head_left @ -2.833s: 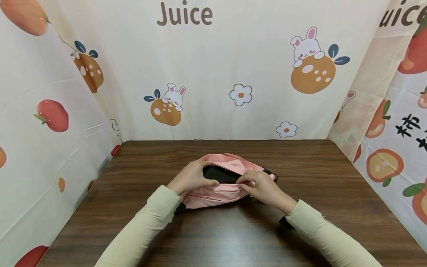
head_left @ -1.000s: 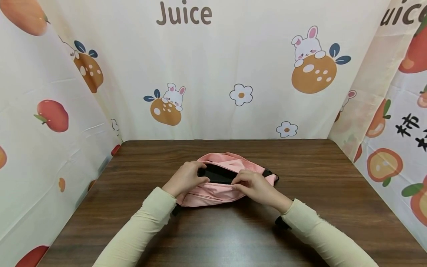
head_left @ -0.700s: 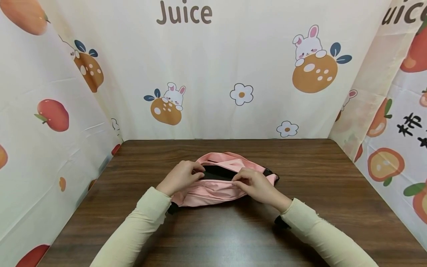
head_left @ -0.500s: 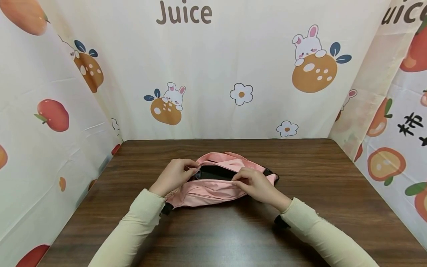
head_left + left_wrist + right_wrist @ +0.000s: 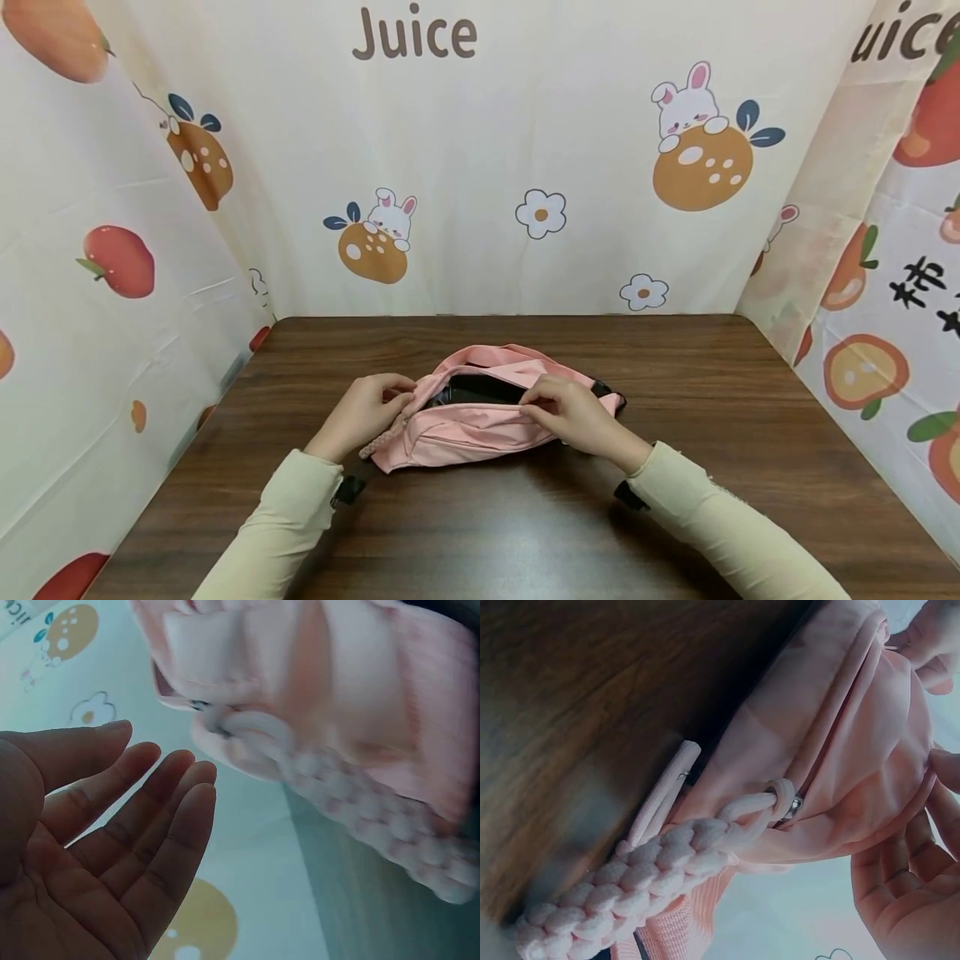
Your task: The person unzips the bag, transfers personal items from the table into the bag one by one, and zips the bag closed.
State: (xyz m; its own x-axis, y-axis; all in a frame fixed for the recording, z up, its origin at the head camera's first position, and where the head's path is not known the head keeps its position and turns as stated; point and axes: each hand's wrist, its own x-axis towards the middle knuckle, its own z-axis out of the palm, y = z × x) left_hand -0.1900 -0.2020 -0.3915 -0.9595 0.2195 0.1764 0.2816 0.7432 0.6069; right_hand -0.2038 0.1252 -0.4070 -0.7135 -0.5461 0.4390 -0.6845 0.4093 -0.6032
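Note:
A pink waist bag [image 5: 472, 437] lies on the table with its zipped opening apart. Inside the opening shows a flat black thing [image 5: 483, 389], phone-like in shape; its lower part is hidden. My right hand [image 5: 573, 414] pinches the near rim of the opening at its right part. At the bag's left end is my left hand [image 5: 363, 412]; in the left wrist view its fingers [image 5: 191, 817] are relaxed, hold nothing and stand apart from the bag. A braided pull cord [image 5: 375, 810] hangs from the zipper there, and another braided cord [image 5: 630, 892] shows in the right wrist view.
The brown wooden table [image 5: 480, 533] bears the bag near its middle. A printed cloth [image 5: 465, 150] hangs behind it, and more cloth hangs at both sides. A black buckle [image 5: 602, 389] sits at the bag's right end.
My left hand has moved left along the opening, off the black thing and away from the bag's rim. The bag's left end has come into view. My right hand has hardly moved.

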